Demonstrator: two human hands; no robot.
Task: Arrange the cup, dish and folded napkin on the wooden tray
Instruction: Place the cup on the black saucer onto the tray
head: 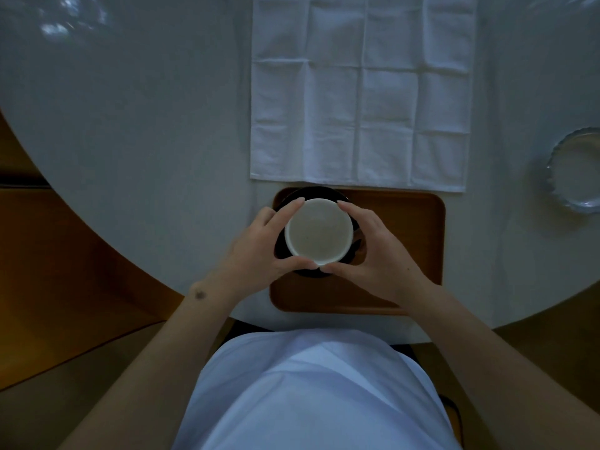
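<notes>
While hands (319, 248) cup the cup (318, 231) (both sides), dish (355, 237) underneath.

The dark dish (311, 193) shows only as a thin arc past the cup (318, 232) and slivers beside it; the cup and both hands cover the rest. The left hand (259, 251) and right hand (373, 251) hide the cup's side walls, so only its rim and inside show. The wooden tray (406, 248) loses its near right corner under the right forearm. The white napkin (360, 92) runs off the far edge. The glass dish (565, 170) at the right is cut by the frame. Far left, glassy reflections (71, 17) are too blurred to identify.
</notes>
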